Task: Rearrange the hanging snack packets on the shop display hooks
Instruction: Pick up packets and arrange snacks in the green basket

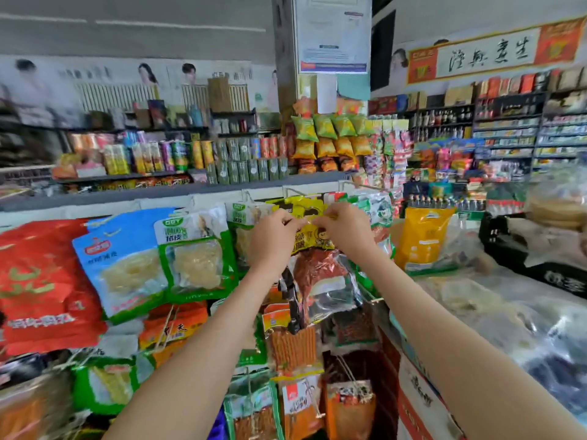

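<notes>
Two hands meet at the top edge of one yellow packet (313, 237), which sits in the upper row of the display, just under the white rail where a wire hook (285, 189) sticks out. The left hand (273, 236) and the right hand (346, 230) are raised side by side, nearly touching. Each pinches the packet's header strip, and the left fingers (298, 222) and right fingers (321, 222) are curled in tight on the thin plastic between them. Neither hand holds anything else.

Judging by this, the step in hand is working the packet's hang hole onto or off a hook. Motion blur and the knuckles hide the hole, so I cannot tell which way it is going, or whether the hook is through it at all.

The packet's printed body hangs below the fingers, between the two wrists. It overlaps a clear packet with red-brown contents (320, 271) beneath it. Green-and-white packets (197, 249) hang close on the left, and an orange-yellow bag (422, 236) stands well apart on the right.

The next move probably calls for fine alignment. The header must be kept flat and taut so the hole stays open, and the packet then slides along the wire without dragging its neighbours. With packets crowded this closely, a snag or a dislodged neighbour looks like the main risk.
</notes>
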`<state>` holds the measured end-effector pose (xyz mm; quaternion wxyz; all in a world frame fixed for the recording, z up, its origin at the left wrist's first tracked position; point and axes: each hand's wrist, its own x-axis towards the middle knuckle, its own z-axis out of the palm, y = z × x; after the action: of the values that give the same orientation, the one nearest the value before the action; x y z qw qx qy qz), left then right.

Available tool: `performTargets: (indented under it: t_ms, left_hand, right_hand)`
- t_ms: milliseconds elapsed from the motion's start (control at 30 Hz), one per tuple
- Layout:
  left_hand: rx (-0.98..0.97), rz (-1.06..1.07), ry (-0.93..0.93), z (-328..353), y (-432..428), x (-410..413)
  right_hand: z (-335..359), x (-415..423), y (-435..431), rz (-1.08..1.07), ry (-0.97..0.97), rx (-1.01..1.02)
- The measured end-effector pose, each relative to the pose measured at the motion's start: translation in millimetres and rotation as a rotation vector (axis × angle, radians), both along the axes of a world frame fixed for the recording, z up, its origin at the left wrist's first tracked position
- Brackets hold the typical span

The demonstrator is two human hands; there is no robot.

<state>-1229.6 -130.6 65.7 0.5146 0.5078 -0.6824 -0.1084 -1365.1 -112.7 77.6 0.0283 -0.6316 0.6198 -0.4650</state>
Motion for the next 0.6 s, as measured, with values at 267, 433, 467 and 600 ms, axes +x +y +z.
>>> performTargets:
  t_ms: [267, 433, 467, 600]
  left_hand:
    - [0.025, 0.103, 0.045, 4.3, -71.3, -32.1]
    - [0.003, 0.139, 0.051, 0.6, -87.9, -36.3]
    - [-0.009, 0.138, 0.051, 0.1, -90.0, -37.4]
    - [-0.029, 0.167, 0.015, -8.3, -101.3, -41.8]
  right_hand:
    - [-4.3, -27.6, -96.0, 0.092, 0.064, -0.11]
    - [-8.8, -34.6, -116.3, 0.206, 0.049, -0.176]
    - [-11.1, -36.4, -120.3, 0.228, 0.028, -0.171]
    - [-23.3, -40.3, -137.0, 0.254, -0.045, -0.127]
